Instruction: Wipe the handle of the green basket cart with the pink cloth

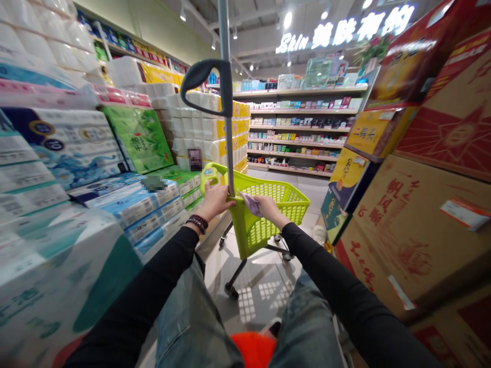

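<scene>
A lime-green shopping cart [264,232] with mesh sides stands in front of me on dark castor legs. A grey pole with a looped handle [207,87] rises at its near corner. My left hand [215,201], wearing a beaded bracelet, is curled over the cart's left rim beside the pole. Beyond its fingers is a yellow-green piece with a label [209,175]; whether it belongs to the cart is unclear. My right hand [268,208] pinches a light purple cloth [250,203], which lies against the rim just right of the pole.
Stacked tissue packs [149,204] crowd the left side, with toilet rolls [192,122] behind. Cardboard cartons [406,230] rise close on the right. Shelves of small boxed goods [299,122] span the back. Something orange-red [253,350] shows between my legs.
</scene>
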A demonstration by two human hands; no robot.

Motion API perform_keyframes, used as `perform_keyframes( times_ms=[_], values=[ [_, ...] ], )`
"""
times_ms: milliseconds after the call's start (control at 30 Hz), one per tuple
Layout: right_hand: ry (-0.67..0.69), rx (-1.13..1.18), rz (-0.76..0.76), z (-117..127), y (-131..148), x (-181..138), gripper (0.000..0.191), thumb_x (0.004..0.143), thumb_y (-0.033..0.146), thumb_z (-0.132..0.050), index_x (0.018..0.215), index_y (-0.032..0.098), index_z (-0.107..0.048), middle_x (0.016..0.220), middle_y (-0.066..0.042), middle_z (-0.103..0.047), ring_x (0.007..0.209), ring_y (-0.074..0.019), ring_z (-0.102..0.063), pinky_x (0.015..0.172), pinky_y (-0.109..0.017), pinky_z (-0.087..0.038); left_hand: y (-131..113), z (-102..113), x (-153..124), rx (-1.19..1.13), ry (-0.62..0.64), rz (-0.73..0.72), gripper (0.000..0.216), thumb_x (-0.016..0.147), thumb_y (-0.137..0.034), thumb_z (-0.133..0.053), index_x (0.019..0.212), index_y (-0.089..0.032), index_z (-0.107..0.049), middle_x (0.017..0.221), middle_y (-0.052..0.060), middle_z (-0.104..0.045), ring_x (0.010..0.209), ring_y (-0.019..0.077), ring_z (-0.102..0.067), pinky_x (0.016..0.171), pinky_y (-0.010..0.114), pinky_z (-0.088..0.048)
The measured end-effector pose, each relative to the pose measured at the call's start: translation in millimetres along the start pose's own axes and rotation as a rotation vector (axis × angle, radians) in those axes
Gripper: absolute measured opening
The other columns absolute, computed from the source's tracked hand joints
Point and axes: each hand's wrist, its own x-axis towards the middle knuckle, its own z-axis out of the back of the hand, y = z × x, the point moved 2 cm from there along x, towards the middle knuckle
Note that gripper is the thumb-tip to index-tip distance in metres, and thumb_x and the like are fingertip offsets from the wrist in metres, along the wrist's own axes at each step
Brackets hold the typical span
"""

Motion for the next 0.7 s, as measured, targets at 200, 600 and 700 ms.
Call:
perform_keyframes(
  times_ms=[200,600,700],
  values=[
    [0.165,-0.367,-0.128,8,-22,-1,0.031,0.094,0.032,-0.057,0.071,0.016,-0.070,0.066,-0.007,-0.068,0.058,-0.0144,-0.049,0.058,-0.030,-0.025,8,9,6,0.111,0.095,0.042,0.032,0.083,-0.041,-0.080,0.105,-0.021,-0.068,0.110,0.013,-0.080,0.114,0.0369,-0.071,0.120,0.058,-0.030],
    [0.190,-0.256,-0.027,3,-1,4,0.021,0.093,0.026,-0.061,0.084,0.016,-0.077,0.083,-0.009,-0.077,0.071,-0.0180,-0.063,0.064,-0.027,-0.033,12,7,16,0.138,0.151,0.024,0.036,0.083,-0.043,-0.080,0.109,-0.021,-0.067,0.117,0.012,-0.080,0.118,0.0349,-0.071,0.119,0.053,-0.033],
    [0.183,-0.316,-0.157,8,-16,3,0.026,0.091,0.031,-0.063,0.075,0.016,-0.076,0.071,-0.009,-0.073,0.065,-0.0190,-0.061,0.061,-0.028,-0.031,12,5,19,0.136,0.164,0.024,0.037,0.084,-0.043,-0.080,0.110,-0.021,-0.066,0.118,0.013,-0.080,0.119,0.0349,-0.071,0.119,0.053,-0.034]
  ],
)
